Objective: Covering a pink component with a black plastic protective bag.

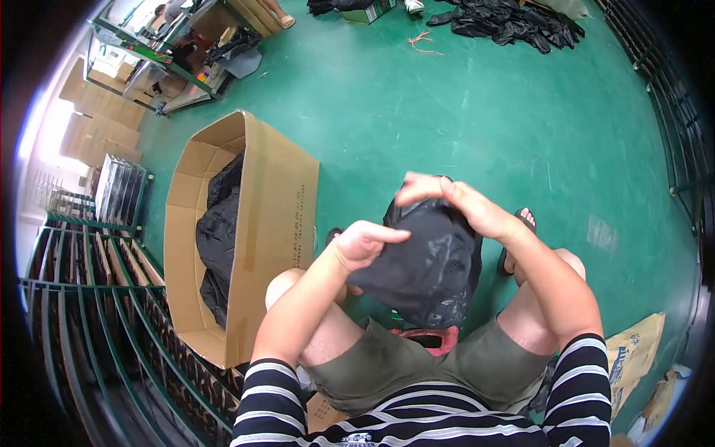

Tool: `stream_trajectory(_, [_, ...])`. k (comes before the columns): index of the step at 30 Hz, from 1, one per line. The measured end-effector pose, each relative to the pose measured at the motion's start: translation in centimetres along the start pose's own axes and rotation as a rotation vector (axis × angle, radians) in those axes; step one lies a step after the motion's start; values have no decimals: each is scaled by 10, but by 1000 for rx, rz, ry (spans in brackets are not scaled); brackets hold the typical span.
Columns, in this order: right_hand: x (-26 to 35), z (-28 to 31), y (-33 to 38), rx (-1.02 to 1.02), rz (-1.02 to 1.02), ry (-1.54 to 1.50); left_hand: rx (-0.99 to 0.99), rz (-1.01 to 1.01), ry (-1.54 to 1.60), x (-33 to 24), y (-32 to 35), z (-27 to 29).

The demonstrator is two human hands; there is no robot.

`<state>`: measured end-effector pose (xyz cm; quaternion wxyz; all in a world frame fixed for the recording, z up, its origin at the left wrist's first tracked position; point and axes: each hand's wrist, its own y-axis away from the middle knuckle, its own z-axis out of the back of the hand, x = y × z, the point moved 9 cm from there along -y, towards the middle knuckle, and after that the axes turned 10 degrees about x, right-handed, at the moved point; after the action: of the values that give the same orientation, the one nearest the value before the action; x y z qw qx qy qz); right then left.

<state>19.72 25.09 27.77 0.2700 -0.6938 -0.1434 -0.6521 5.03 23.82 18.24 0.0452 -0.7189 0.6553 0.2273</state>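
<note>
A filled black plastic bag (436, 261) stands between my knees, its side shiny and creased. My left hand (365, 244) is beside the bag's upper left side, with the thumb stretched out toward it and the fingers apart. Over the bag's far top edge, my right hand (469, 207) has its fingers reaching left; the fingertips are smeared by motion. Neither hand visibly grips anything. What is inside the bag is hidden.
A tall open cardboard box (279, 216) holding black plastic bags (221, 246) stands close on my left. Dark racks (112, 320) line the left side. A pile of black bags (506, 26) and a pink string (423, 43) lie on the green floor ahead. A brown paper sack (633, 357) lies at right.
</note>
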Motion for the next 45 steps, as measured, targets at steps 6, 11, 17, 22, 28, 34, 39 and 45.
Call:
stream_trajectory(6, [-12, -15, 15, 332, -437, -283, 290, 200, 613, 3, 0, -40])
stream_trajectory(11, [-4, -13, 9, 104, -352, -475, 534, 91, 421, 18, -13, -71])
stream_trajectory(17, [-11, -12, 0, 94, -363, -327, 388, -41, 391, 17, -11, -52])
stream_trajectory(22, [-26, -3, 17, 214, -297, -569, 453, 28, 578, 8, -14, -71])
stream_trajectory(28, [-17, -27, 36, 767, 17, -644, 541, 90, 590, 2, -2, -67])
stream_trajectory(34, [-7, -40, 36, 429, -149, -1142, 174, -57, 147, -25, 0, -28])
stream_trajectory(39, [-28, -45, 40, 404, -349, -972, 67, -64, 56, -32, 0, -26])
stream_trajectory(45, [-29, 47, 52, 154, -243, -738, 732, 36, 74, -11, 18, -57])
